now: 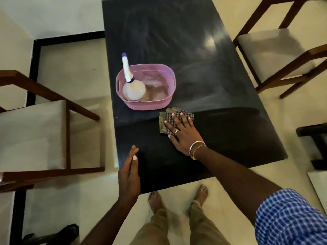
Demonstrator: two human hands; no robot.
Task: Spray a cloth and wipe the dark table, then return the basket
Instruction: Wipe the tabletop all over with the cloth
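A folded checked cloth (166, 119) lies flat on the dark table (221, 124), just in front of the pink basket (169, 80). My right hand (180, 133) presses down on the cloth with fingers spread. Inside the basket a white spray bottle (131, 85) with a blue tip leans toward the far left. My left hand (129, 175) hovers edge-on over the table's near left corner, fingers straight and together, holding nothing. Pale streaks cover the far part of the table; the near strip looks darker.
Wooden chairs with pale seats stand at the left (33, 135) and the far right (272, 53). A dark low stand (316, 138) sits at the right edge. My bare feet (155, 200) stand on the light floor by the table's near edge.
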